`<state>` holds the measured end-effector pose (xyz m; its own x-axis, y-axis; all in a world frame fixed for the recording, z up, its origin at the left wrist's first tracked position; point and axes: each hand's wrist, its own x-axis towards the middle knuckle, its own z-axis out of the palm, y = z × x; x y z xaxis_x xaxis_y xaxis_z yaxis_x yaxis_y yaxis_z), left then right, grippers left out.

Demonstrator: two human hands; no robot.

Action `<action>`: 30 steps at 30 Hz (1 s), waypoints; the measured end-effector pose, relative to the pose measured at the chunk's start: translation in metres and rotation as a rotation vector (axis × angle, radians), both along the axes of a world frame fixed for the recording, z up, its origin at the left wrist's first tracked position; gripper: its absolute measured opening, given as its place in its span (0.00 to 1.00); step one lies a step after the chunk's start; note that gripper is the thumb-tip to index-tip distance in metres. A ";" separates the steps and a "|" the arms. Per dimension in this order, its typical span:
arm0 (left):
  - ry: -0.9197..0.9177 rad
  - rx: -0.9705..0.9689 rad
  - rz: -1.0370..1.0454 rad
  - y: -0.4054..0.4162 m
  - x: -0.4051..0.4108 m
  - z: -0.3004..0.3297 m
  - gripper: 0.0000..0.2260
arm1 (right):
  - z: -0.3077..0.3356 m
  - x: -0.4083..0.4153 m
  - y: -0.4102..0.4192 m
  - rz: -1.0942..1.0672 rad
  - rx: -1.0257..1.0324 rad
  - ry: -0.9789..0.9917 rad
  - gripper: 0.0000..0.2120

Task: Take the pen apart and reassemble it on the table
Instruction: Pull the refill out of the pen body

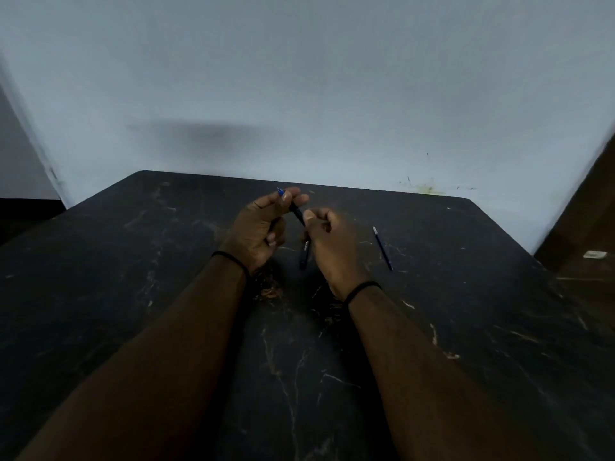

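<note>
Dark marbled table (432,327) under a pale wall, and both hands are up over its middle, working. Left hand (256,227) curls round the front section of the pen (294,211), blue tip poking out past the fingertips. Right hand (332,241) grips the barrel (305,254), which hangs down between the two wrists. Out beyond the right hand, well apart from it, the refill (382,248) lies alone on the table. So by the look of it the pen is mid-strip, two halves either parting or meeting. Next it wants a twist or a straight pull along the axis. Whether the halves are joined is hidden behind the right thumb, and any spring is too small to spot.
</note>
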<state>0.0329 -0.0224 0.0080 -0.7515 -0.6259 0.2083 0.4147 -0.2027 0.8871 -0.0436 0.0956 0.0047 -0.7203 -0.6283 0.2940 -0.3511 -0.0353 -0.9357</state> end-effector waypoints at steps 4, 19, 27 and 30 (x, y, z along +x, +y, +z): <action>-0.003 0.010 0.042 0.001 0.002 0.001 0.07 | -0.002 -0.002 -0.003 -0.003 0.104 0.083 0.14; -0.011 -0.013 0.044 0.002 0.003 0.001 0.08 | 0.004 0.001 0.003 0.021 0.120 0.101 0.13; -0.025 -0.034 0.027 0.003 0.001 0.001 0.09 | 0.003 0.003 0.005 0.031 0.038 0.004 0.08; -0.053 -0.047 0.032 0.002 0.000 0.000 0.09 | 0.004 0.002 0.001 -0.007 0.138 0.012 0.17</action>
